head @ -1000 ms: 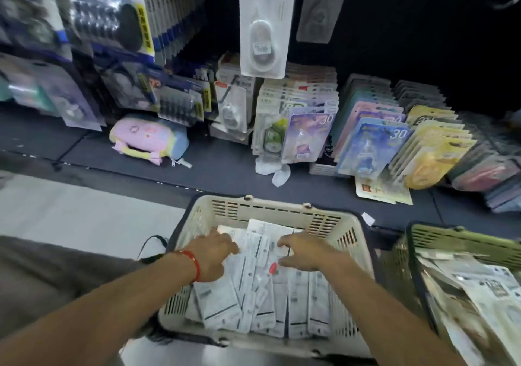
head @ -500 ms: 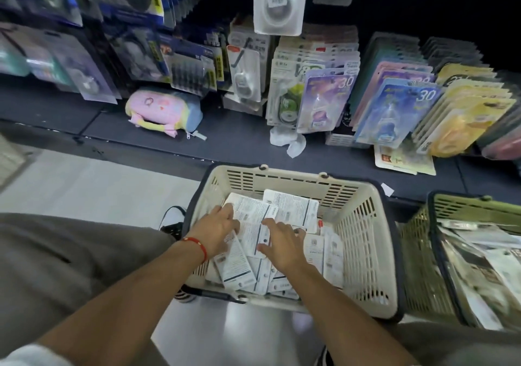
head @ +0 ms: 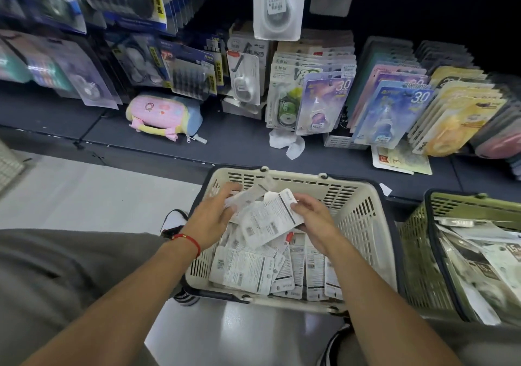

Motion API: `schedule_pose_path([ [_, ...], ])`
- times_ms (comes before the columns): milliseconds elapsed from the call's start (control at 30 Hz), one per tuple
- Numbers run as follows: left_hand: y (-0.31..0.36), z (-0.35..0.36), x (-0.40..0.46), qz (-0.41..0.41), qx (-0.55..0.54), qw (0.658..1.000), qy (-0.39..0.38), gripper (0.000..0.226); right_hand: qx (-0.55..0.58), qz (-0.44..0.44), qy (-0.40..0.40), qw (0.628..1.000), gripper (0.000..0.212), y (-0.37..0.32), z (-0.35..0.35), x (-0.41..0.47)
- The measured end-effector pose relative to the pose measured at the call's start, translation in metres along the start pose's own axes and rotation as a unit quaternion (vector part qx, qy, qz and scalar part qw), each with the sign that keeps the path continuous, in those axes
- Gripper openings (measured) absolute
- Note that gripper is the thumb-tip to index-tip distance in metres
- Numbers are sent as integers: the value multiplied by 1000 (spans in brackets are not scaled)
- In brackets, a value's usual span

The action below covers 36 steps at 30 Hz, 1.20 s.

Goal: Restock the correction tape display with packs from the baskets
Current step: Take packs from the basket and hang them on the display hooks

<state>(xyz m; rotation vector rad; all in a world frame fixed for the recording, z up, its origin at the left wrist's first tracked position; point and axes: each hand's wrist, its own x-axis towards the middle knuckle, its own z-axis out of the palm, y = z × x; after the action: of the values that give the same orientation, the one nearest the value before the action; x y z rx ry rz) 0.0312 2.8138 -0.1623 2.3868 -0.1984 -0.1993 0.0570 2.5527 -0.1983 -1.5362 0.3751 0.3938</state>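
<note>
My left hand [head: 212, 215] and right hand [head: 314, 219] both grip a small bunch of white packs [head: 267, 219], lifted just above the loose pile in the cream basket [head: 363, 213]. Top packs blurred, prob. several. Green basket [head: 417, 253] w/ more packs sits just right; display shelf [head: 239, 143] beyond.
</note>
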Motion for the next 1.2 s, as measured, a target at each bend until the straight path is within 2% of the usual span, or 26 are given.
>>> schedule_pose_path([
  [100,5,12,-1,-23,-57,998,20,54,-15,-27,-16,999,26,-5,-3,-2],
  [200,8,21,-2,-43,-155,987,14,52,-35,-33,20,999,23,-13,2,-5],
  [300,14,30,-5,-47,-173,984,-16,49,-21,-20,38,999,18,-18,13,-5],
  [367,16,35,-5,-50,-198,978,-33,50,14,-16,16,1000,16,-21,20,-7],
  [467,17,34,-5,-92,-261,960,-32,37,24,-40,-22,999,17,-24,20,-9],
  [533,17,27,-4,-117,-284,951,-23,30,-6,-63,-23,998,17,-27,15,-10],
  [633,12,15,1,-138,-301,944,12,33,-56,-102,-29,993,21,-37,1,-12],
  [700,15,10,2,-167,-320,932,-23,31,-21,-118,-79,990,21,-43,-7,-13],
  [767,21,15,2,-224,-394,887,-83,41,10,-128,-112,985,18,-44,-6,-14],
  [833,25,24,-2,-255,-484,825,-140,43,2,-143,-97,985,19,-39,5,-13],
  [900,22,34,-6,-236,-557,774,-189,37,7,-150,-67,986,19,-33,16,-14],
  [1033,9,34,-13,-224,-664,681,-213,49,66,-130,-78,986,19,-25,28,-19],
  [1100,6,34,-16,-230,-675,662,-231,59,101,-118,-91,984,19,-26,29,-20],
  [1200,6,35,-19,-211,-652,670,-287,78,104,-120,-99,982,22,-26,31,-16],
])
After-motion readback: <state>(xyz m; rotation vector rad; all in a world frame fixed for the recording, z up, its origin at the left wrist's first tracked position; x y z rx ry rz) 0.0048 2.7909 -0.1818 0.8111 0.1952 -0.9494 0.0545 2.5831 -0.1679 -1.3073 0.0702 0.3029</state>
